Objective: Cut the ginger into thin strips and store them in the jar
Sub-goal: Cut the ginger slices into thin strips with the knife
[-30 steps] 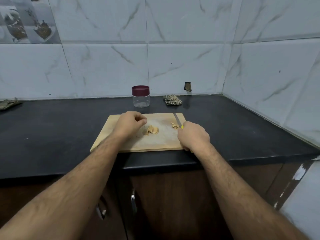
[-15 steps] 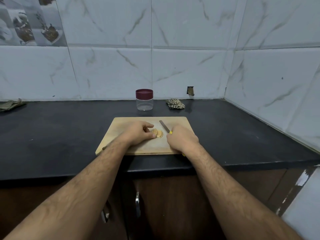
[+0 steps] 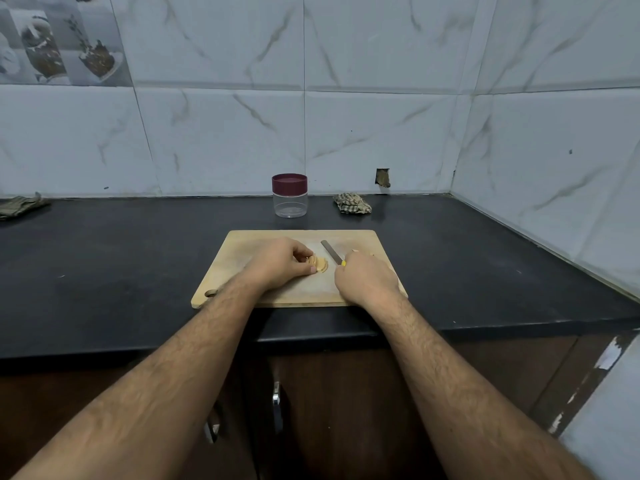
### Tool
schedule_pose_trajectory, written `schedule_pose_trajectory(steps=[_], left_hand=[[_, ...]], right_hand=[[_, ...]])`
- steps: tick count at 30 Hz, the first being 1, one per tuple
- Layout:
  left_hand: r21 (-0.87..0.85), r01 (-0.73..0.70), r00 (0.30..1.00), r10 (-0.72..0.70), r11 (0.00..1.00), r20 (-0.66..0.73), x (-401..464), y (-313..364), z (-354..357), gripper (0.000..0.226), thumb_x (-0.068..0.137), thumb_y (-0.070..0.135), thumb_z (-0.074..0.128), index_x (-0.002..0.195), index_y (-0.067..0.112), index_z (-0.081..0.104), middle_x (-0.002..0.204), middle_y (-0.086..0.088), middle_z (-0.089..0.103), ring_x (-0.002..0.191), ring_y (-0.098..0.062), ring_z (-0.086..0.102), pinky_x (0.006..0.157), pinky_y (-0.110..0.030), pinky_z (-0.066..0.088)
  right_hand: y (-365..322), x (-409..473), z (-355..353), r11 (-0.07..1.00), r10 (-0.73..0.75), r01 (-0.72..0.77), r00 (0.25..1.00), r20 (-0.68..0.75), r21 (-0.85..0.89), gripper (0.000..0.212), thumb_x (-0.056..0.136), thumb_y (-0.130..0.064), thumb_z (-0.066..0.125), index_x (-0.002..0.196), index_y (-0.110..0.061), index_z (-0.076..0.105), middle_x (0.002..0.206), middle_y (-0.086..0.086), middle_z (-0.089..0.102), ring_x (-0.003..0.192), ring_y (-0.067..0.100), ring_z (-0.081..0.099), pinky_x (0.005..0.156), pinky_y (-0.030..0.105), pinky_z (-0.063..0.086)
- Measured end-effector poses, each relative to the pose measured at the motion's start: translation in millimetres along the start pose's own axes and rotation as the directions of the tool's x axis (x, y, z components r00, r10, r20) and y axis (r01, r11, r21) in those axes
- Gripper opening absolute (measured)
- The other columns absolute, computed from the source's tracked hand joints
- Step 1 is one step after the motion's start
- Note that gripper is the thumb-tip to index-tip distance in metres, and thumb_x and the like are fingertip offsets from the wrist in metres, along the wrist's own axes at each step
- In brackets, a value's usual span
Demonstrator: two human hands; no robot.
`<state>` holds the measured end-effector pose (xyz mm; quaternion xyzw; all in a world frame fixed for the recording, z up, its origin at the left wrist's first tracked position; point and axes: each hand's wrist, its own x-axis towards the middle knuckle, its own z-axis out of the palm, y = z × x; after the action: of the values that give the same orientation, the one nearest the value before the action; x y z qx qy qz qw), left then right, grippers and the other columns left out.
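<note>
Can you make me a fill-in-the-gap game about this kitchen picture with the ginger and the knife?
1. The ginger slices lie on a wooden ____.
2. The right hand holds a ____ with a yellow handle.
3. The clear jar behind the board has a ____ lid, and it is on.
4. The left hand holds the ____ steady with its fingers.

Missing words: cutting board; knife; maroon; ginger slices
</note>
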<state>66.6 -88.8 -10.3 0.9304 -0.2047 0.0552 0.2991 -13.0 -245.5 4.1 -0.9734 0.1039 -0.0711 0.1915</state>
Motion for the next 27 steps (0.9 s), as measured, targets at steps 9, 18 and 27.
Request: schedule_pose_trajectory(steps=[9,18,27], left_hand=[[0.043,0.025,1.0,-0.024,0.999,-0.017,6,-8,-16,0.014,0.081,0.026,0.077,0.095,0.022,0.076,0.08,0.011,0.07,0.074,-0.003,0.062,0.067,-0.019,0.047],[0.231,0.029,0.999,-0.034,0.973,0.021,15,-1,-24,0.034,0.078,0.024,0.083,0.109,0.017,0.073,0.093,0.005,0.071,0.09,-0.011,0.063,0.083,-0.028,0.051],[0.117,0.012,0.999,-0.018,0.993,0.047,12,-5,-23,0.018,0.076,0.023,0.085,0.093,0.024,0.077,0.084,0.014,0.068,0.085,-0.006,0.062,0.08,-0.025,0.052]], right_hand=[[1,2,1,1.0,-0.012,0.012,1.0,0.005,0.002,0.031,0.095,-0.019,0.041,0.119,-0.013,0.057,0.12,0.01,0.062,0.089,0.026,0.045,0.072,0.033,0.036],[1,2,2,1.0,-0.012,0.012,1.0,0.003,-0.005,0.032,0.095,-0.019,0.04,0.12,-0.013,0.058,0.119,0.01,0.063,0.091,0.026,0.047,0.072,0.033,0.037],[1,3,2,1.0,-0.019,0.019,1.0,-0.001,-0.015,0.031,0.096,-0.02,0.04,0.12,-0.014,0.058,0.118,0.009,0.064,0.089,0.025,0.047,0.071,0.033,0.038]])
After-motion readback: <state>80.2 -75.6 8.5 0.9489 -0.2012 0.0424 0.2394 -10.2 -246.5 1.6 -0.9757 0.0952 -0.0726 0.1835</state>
